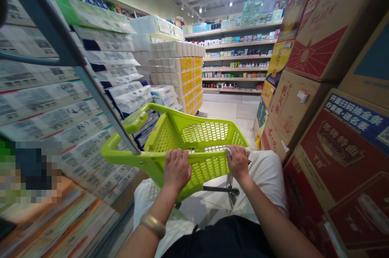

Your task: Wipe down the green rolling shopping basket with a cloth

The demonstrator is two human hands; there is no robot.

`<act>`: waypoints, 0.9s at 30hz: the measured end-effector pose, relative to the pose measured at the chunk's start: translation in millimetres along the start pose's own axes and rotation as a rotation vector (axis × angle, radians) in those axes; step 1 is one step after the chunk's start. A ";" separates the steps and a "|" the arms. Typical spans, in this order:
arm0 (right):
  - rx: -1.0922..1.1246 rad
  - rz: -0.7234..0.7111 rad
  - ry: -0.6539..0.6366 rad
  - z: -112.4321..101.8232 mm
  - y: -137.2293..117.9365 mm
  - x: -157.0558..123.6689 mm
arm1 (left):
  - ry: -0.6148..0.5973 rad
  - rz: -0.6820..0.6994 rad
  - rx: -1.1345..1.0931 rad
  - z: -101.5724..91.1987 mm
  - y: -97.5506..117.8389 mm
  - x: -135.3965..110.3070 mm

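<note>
A lime-green plastic shopping cart basket [194,168] with perforated walls stands sideways in front of me. My left hand [178,168] is closed over its near rim, left of the middle. Farther right, my right hand [238,162] grips the same rim near the corner. Something small and white shows by the fingers of that hand; what it is I cannot make out. Through the basket's open top its inner walls show. A grey metal post [106,104] rises from the basket's left end to a dark grey handle [45,18].
Stacked wrapped paper packs [54,95] line the left side. Farther on stand tissue rolls and yellow cartons [191,83]. Cardboard cartons [313,59] pile up close on my right. Stocked shelves [237,51] cross the back, beyond a strip of pale floor tiles [226,110].
</note>
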State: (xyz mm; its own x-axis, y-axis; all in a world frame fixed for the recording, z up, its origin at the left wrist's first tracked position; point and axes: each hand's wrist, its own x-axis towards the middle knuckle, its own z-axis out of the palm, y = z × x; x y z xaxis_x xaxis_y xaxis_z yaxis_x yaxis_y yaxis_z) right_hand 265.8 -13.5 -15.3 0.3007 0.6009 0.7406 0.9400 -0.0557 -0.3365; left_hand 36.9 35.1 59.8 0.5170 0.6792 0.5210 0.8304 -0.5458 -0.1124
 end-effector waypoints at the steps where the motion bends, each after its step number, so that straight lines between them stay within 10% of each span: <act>1: -0.008 0.033 0.018 0.4 2.1 -0.1 | 0.000 -0.001 -0.003 0.5 1.0 0.3; 10: 0.074 -0.001 -0.022 16.4 -61.6 0.1 | 0.011 -0.008 0.024 -0.9 1.5 1.2; 20: 0.004 0.031 0.033 -0.4 1.7 0.4 | 0.007 0.010 0.047 1.4 2.1 0.2; 27: 0.053 0.053 0.046 18.6 -53.0 -1.6 | 0.014 -0.004 0.043 3.1 4.6 1.9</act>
State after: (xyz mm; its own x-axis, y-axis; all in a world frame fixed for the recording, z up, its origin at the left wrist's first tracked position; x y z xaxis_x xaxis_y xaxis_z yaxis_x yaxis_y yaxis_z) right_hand 212.5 3.3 -9.5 0.3582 0.5607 0.7465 0.9131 -0.0436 -0.4054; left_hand 42.4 35.3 57.6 0.5105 0.6742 0.5337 0.8410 -0.5209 -0.1464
